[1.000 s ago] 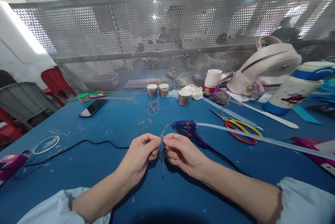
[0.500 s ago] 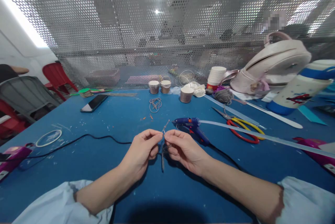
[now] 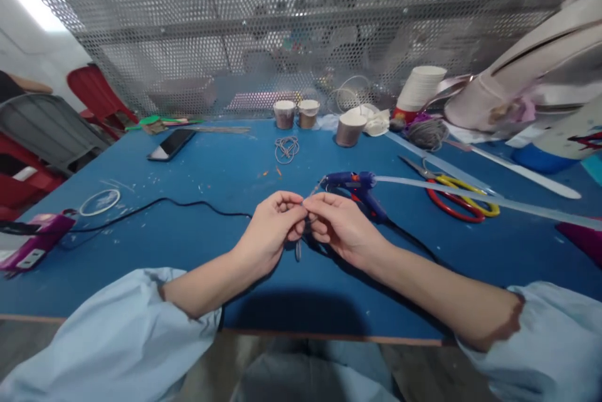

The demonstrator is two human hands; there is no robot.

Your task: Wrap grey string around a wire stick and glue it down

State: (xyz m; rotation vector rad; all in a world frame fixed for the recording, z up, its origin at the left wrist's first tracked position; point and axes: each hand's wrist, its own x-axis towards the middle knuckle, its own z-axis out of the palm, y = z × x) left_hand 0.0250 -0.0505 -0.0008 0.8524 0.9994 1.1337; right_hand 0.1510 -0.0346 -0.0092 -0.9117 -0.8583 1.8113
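My left hand [image 3: 275,226] and my right hand [image 3: 348,226] meet over the blue table, fingertips almost touching. Both pinch a thin grey cord [image 3: 298,251], whose end dangles in a narrow loop below the fingers. A slim twisted tip of it seems to stick out above them; the fingers hide the rest. Just beyond my right hand lies a blue hot glue gun [image 3: 350,181] on its side, with a long clear glue stick [image 3: 437,189] running out of its back. A loose coil of grey cord [image 3: 286,150] rests farther back.
Red-and-yellow scissors [image 3: 458,198] lie right of the glue gun. Paper cups [image 3: 350,130], grey yarn [image 3: 427,133], a bag [image 3: 512,76] and a bottle [image 3: 555,148] stand toward the back right. At left are a phone [image 3: 172,144], a white ring [image 3: 100,202] and a purple power strip [image 3: 40,245] with a black cable.
My view has tilted down, bringing the table's front edge into sight. My hands have drawn closer together, and less of the cord shows between and below the fingers.
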